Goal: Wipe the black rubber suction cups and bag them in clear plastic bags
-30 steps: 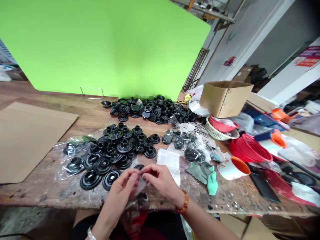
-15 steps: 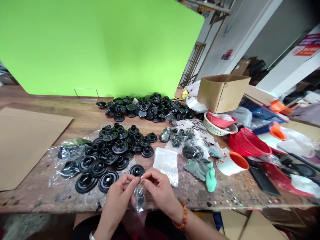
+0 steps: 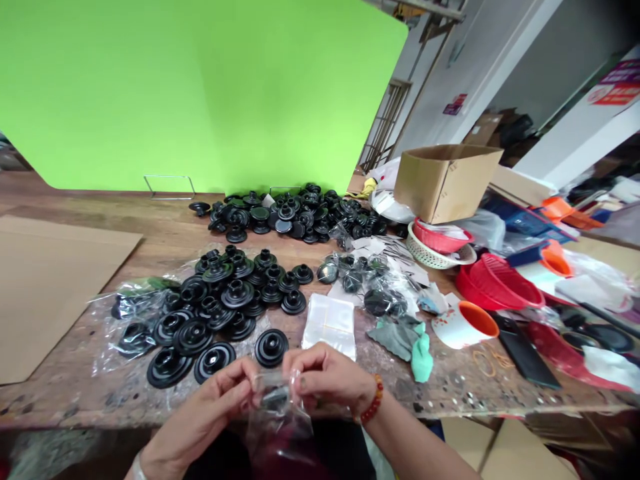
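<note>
A clear plastic bag (image 3: pixel 280 427) hangs between my hands at the front edge of the table. My left hand (image 3: pixel 220 400) pinches one side of its top, and my right hand (image 3: pixel 325 380) pinches the other. The bag's mouth looks spread between them; a dark shape shows through the film, but I cannot tell whether it lies inside. Just beyond my fingers lies a single black round stepped part (image 3: pixel 271 347). Behind my right hand is a stack of flat clear bags (image 3: pixel 330 323). A heap of similar black parts (image 3: pixel 235 293) sits to the left of it.
More black parts (image 3: pixel 300 217) lie along a green board (image 3: pixel 200 100). Cardboard (image 3: pixel 55 287) covers the left side. To the right are bagged parts (image 3: pixel 377 300), a green-grey cloth (image 3: pixel 400 340), an orange-lined white cup (image 3: pixel 465 325), red baskets (image 3: pixel 500 283), a phone (image 3: pixel 527 353) and a cardboard box (image 3: pixel 445 183).
My hands have moved apart and slightly down, stretching the bag's top wider between them. The black part beyond my fingers now shows more fully.
</note>
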`<state>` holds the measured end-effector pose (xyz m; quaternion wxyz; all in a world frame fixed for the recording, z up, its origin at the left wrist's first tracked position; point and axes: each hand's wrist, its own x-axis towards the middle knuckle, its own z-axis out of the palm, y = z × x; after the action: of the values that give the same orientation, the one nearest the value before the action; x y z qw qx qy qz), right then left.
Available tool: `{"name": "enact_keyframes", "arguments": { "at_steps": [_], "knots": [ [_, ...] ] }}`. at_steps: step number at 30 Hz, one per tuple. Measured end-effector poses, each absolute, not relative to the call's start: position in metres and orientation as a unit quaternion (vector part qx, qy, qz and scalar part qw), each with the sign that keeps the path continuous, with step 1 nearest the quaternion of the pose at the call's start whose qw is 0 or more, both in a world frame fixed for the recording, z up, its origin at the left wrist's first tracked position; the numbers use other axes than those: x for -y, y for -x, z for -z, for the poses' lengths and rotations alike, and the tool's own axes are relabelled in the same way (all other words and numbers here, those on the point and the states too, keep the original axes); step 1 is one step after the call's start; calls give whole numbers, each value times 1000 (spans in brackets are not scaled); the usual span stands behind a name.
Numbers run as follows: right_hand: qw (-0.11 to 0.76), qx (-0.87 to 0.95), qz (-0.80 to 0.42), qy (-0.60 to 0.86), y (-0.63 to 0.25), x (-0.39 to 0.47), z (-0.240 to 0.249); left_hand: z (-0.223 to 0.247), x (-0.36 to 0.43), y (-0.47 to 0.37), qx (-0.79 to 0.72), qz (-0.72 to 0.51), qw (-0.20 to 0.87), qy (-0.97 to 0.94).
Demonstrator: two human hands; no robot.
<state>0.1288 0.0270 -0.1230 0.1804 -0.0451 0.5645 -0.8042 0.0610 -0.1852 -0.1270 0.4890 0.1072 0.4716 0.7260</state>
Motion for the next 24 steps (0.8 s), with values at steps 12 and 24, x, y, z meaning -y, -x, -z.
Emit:
{"name": "enact_keyframes", "arguments": {
  "at_steps": [12,24],
  "knots": [
    [-60,-901,406,142,-84,-20,141,110,202,-43,-760,-547,268,-224],
    [-122,-791,588,-121,-99,-2,80,107,172,-61,-785,-535,109,-293]
  ]
}}
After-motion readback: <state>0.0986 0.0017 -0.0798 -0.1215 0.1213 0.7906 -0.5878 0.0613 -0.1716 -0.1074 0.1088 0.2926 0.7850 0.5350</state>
